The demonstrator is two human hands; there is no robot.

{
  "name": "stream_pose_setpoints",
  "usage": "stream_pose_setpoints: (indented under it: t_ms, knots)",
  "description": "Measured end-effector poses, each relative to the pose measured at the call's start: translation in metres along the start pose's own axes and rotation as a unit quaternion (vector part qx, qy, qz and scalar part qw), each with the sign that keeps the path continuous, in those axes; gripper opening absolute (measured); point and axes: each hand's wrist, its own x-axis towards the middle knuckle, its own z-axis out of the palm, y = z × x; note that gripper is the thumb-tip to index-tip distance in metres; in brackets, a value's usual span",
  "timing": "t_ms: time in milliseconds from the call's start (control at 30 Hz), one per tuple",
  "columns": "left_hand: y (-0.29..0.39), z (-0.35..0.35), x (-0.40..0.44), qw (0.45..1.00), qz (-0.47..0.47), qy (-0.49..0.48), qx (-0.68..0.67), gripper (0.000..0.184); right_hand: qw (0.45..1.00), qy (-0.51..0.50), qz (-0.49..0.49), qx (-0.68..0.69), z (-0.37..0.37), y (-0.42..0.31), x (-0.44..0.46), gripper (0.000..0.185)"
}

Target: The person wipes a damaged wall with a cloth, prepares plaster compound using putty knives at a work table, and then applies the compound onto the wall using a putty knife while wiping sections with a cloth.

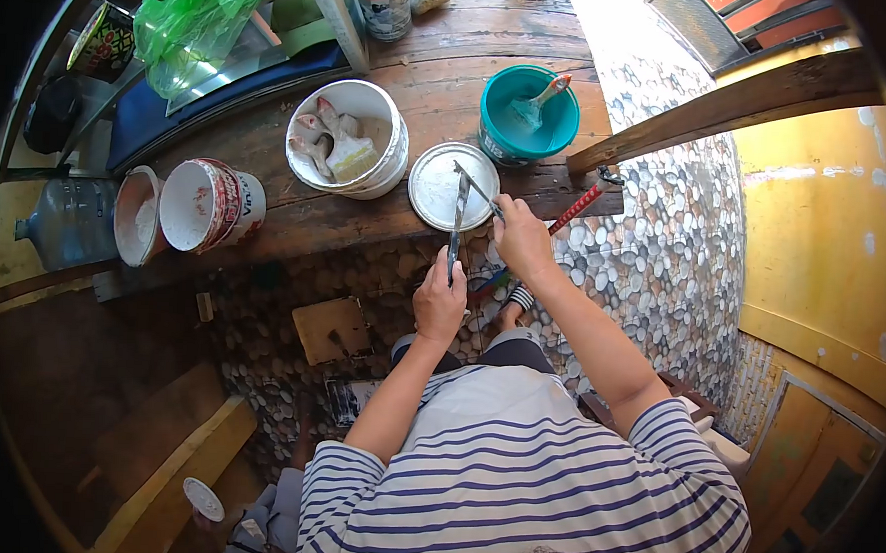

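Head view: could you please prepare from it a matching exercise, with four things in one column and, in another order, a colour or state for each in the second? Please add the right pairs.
Things
1. Teal bucket
2. Bag
3. Left hand
4. Lid

Colours and states
A. Round and white
B. Holding a tool
C. With one brush in it
D. Green and crumpled

Right pairs
1-C, 2-D, 3-B, 4-A

I see a plank tabletop point(465, 52) and, past its right edge, pebble-patterned floor point(664, 258) meeting a yellow wall point(814, 266) with pale patches. Bright light whitens the floor toward that edge's far end; a wooden beam point(732, 113) slants beside it.
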Motion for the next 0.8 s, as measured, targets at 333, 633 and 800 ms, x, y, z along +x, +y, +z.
stream_pose_setpoints:
  t_ms: [333,633,800]
  knots:
    - [-0.015,0.005,0.034,0.995,-0.008,-0.037,0.092,0.033,0.998,-0.038,-0.042,0.010,0.001,-0.010,-0.027,0.030]
    - [0.001,-0.010,0.033,0.999,-0.025,-0.025,0.040,0.030,0.972,-0.043,0.097,0.210,-0.023,0.012,-0.017,0.032]
    - [0.001,-0.007,0.023,0.998,-0.016,-0.027,0.061,0.031,0.993,0.076,-0.022,0.092,-0.007,0.011,-0.015,0.035]
